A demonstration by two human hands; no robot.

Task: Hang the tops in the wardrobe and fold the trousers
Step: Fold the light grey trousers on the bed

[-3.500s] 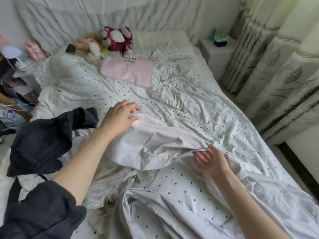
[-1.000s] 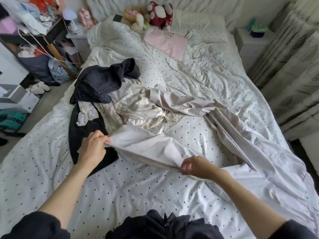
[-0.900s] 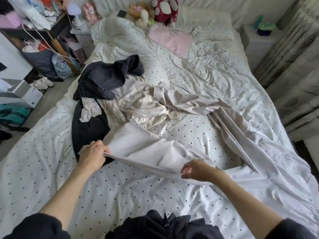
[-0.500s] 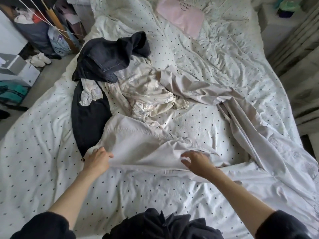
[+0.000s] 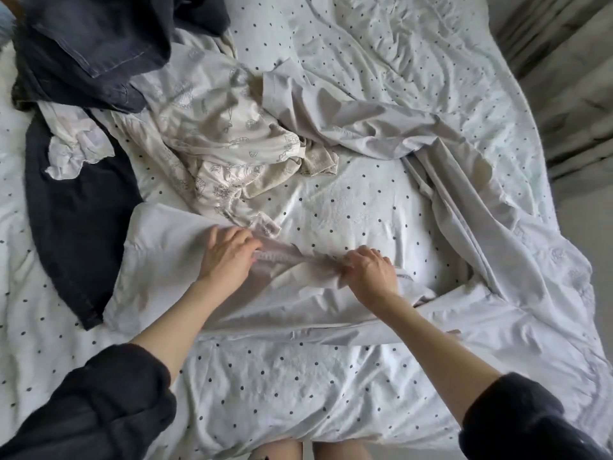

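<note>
Pale grey trousers [image 5: 172,280] lie spread on the dotted bed, waist end at the left and legs running off to the right and back [image 5: 365,121]. My left hand [image 5: 229,257] rests flat on the far edge of the cloth, fingers apart. My right hand [image 5: 371,273] pinches a bunched fold of the same trousers near the crotch. A cream printed garment [image 5: 225,134] lies crumpled just behind. Dark jeans [image 5: 99,44] and another dark garment [image 5: 76,210] lie at the left.
The white duvet with black dots [image 5: 282,386] covers the bed. Patterned curtains [image 5: 570,78] hang at the right, with bare floor beside the bed's right edge. My knees show at the bottom edge, against the foot of the bed.
The trousers were lifted, drawn toward me and laid flat. Both hands have since moved inward along the cloth; the right one now grips a fold. My head has tipped further down.
</note>
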